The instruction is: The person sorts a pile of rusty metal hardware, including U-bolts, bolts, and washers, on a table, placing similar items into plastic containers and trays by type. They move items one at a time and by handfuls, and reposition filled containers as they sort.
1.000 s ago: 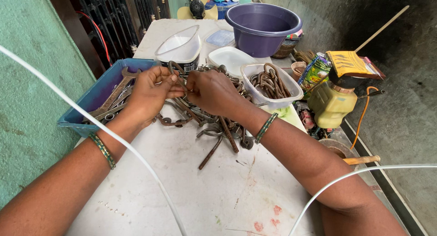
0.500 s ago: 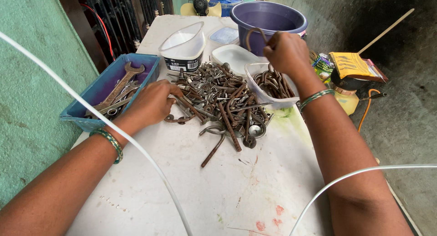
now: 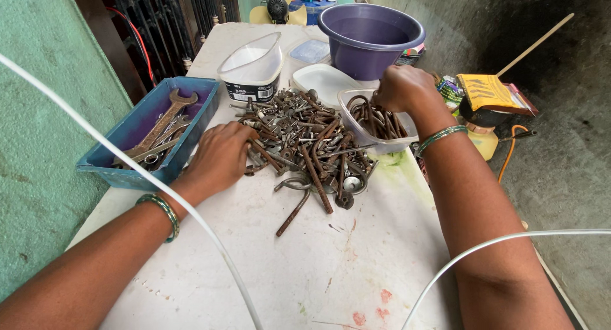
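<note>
Dropping from the purple bucket (image 3: 371, 40), the right hand (image 3: 402, 88) curled over hooks in the clear tub (image 3: 378, 142); beside it, the left hand (image 3: 219, 158) pinched rusty bolts (image 3: 305, 148).

A single head-worn camera looks steeply down and forward along a white table (image 3: 305, 273), close over the work. Both forearms enter from the bottom corners of the frame; the table's far end reaches the top centre.
</note>
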